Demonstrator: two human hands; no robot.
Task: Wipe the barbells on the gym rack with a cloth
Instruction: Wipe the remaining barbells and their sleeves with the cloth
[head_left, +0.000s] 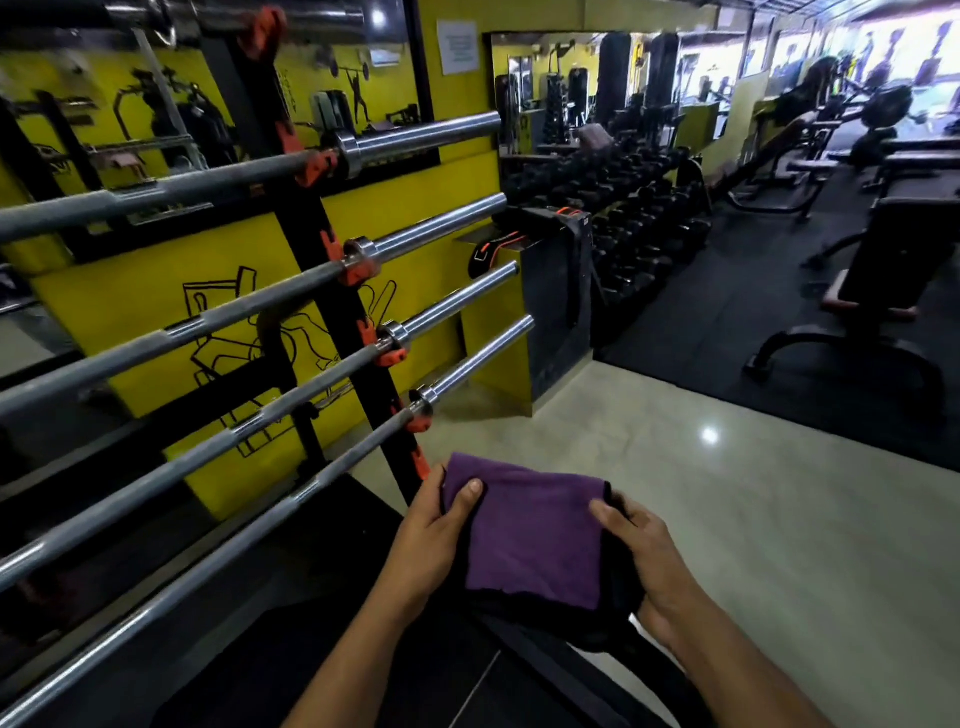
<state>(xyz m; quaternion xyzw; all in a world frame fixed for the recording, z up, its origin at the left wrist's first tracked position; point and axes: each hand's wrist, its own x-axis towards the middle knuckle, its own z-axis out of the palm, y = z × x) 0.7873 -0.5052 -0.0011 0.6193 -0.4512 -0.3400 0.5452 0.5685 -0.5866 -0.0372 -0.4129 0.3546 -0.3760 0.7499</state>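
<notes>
A folded purple cloth (530, 535) with a black underside is held flat in front of me, below the rack. My left hand (436, 525) grips its left edge with the thumb on top. My right hand (644, 551) grips its right edge, thumb on the purple face. Several steel barbells lie on the black rack upright (332, 291) with orange hooks, slanting from lower left to upper right. The lowest barbell (291, 499) passes just left of my left hand. Above it sit another barbell (311, 384) and further ones (249, 306). Neither hand touches a bar.
A yellow wall with black drawings (156, 312) stands behind the rack. A dumbbell rack (639, 208) runs along the mirror at the back. Benches (878, 291) stand on black mats at the right. Pale tiled floor (727, 467) lies ahead of me.
</notes>
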